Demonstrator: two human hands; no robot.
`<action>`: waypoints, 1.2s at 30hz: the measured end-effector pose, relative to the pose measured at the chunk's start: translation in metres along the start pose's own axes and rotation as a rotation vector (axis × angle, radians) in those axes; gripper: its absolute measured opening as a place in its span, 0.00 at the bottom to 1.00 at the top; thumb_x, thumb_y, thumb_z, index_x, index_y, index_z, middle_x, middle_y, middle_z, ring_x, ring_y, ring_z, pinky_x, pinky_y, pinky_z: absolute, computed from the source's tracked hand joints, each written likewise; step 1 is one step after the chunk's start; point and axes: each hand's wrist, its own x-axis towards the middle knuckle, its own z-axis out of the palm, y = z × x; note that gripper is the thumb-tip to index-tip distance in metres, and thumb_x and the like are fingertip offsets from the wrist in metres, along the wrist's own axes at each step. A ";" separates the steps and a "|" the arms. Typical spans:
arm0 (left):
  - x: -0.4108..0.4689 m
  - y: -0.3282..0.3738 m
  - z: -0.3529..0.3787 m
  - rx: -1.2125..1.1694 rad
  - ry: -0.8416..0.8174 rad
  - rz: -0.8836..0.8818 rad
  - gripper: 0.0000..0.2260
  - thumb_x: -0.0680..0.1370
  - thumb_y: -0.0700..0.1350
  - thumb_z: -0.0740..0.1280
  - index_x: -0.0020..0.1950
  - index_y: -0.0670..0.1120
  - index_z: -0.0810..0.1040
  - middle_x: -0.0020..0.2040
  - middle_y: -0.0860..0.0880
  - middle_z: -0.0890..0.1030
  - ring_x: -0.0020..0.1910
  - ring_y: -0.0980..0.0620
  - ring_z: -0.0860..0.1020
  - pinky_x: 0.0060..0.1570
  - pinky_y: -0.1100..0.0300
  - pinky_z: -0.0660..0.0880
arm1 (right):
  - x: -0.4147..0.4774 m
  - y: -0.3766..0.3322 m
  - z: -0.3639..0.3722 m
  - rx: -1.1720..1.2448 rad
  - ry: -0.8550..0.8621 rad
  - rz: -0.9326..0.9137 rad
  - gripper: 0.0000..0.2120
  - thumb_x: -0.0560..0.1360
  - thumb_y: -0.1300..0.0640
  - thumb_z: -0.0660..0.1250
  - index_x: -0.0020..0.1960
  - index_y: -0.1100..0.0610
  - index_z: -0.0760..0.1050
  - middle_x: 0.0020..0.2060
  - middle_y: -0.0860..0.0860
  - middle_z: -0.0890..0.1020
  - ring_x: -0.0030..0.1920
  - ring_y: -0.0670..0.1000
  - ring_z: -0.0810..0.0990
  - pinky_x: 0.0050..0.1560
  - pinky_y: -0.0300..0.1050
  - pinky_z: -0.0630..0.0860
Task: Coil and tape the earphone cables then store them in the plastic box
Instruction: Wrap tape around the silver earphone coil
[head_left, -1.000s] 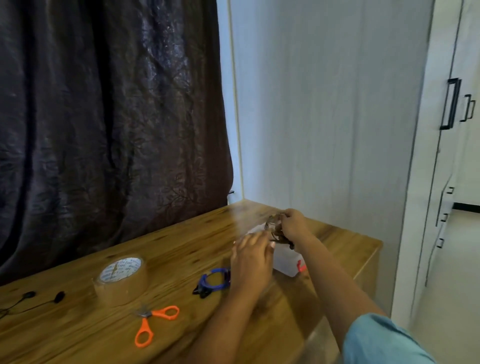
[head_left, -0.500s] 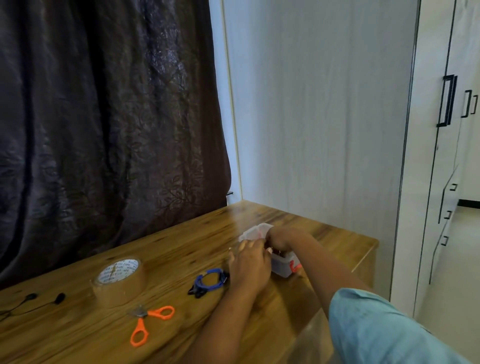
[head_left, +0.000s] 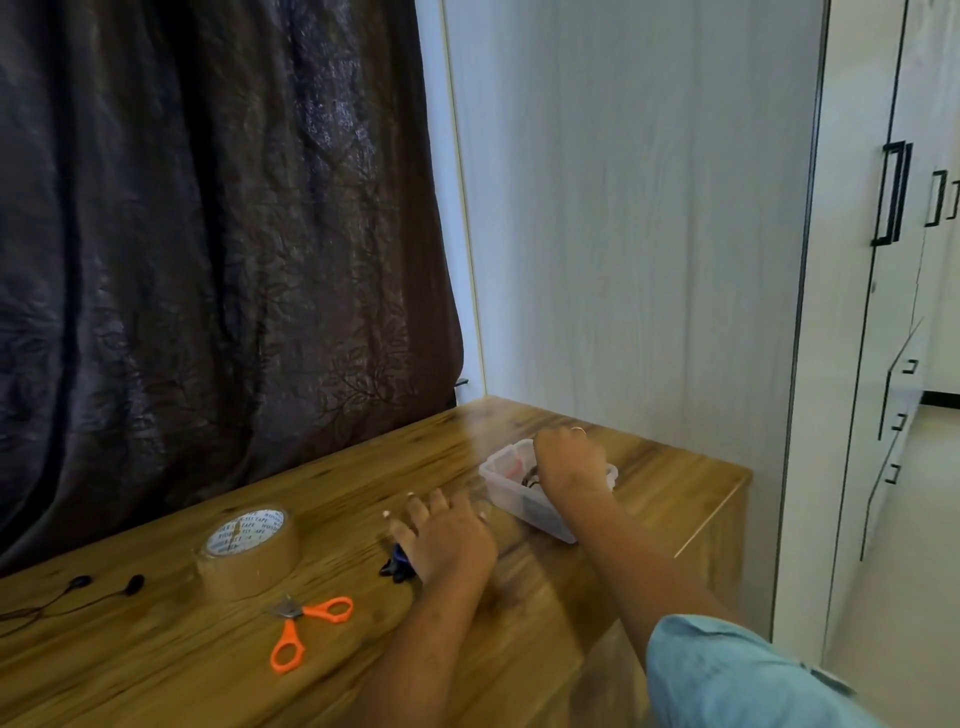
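A clear plastic box (head_left: 492, 473) stands on the wooden table (head_left: 156, 670) near its right end. My right hand (head_left: 569, 462) hovers over the box with its fingers bent down out of sight; a dark coiled cable (head_left: 530, 480) shows inside the box beside my wrist. My left hand (head_left: 441, 538) lies with fingers spread over a blue coiled earphone cable (head_left: 397, 564), of which only the left end shows. A loose black earphone (head_left: 132, 584) with its cable lies at the table's far left.
A roll of brown tape (head_left: 247, 551) stands left of centre, with orange-handled scissors (head_left: 306, 629) in front of it. A dark curtain hangs behind the table, a white wall panel stands behind the box, and the table's right edge is close to the box.
My right hand has lowered the dark coiled cable from above the box into it. My left hand has slid left from the box onto the blue coil.
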 end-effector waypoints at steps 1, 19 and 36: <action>0.000 -0.003 -0.001 0.037 -0.037 -0.031 0.22 0.81 0.56 0.52 0.74 0.52 0.61 0.76 0.46 0.60 0.75 0.41 0.53 0.70 0.39 0.47 | 0.000 -0.001 -0.002 0.020 -0.019 0.014 0.12 0.77 0.66 0.61 0.59 0.60 0.75 0.56 0.55 0.80 0.57 0.55 0.77 0.48 0.46 0.75; 0.007 -0.015 -0.006 -0.476 -0.054 -0.003 0.15 0.81 0.55 0.54 0.56 0.50 0.76 0.54 0.44 0.80 0.55 0.43 0.76 0.57 0.47 0.73 | 0.003 0.007 -0.024 0.879 -0.147 0.066 0.11 0.78 0.58 0.63 0.54 0.63 0.80 0.42 0.53 0.80 0.41 0.50 0.78 0.45 0.44 0.76; 0.013 0.017 -0.028 -1.423 -0.090 -0.024 0.12 0.77 0.37 0.66 0.59 0.49 0.74 0.49 0.45 0.82 0.43 0.50 0.81 0.33 0.63 0.75 | 0.008 0.010 -0.014 1.622 -0.266 0.262 0.02 0.76 0.70 0.63 0.48 0.66 0.72 0.39 0.62 0.78 0.36 0.56 0.80 0.33 0.46 0.82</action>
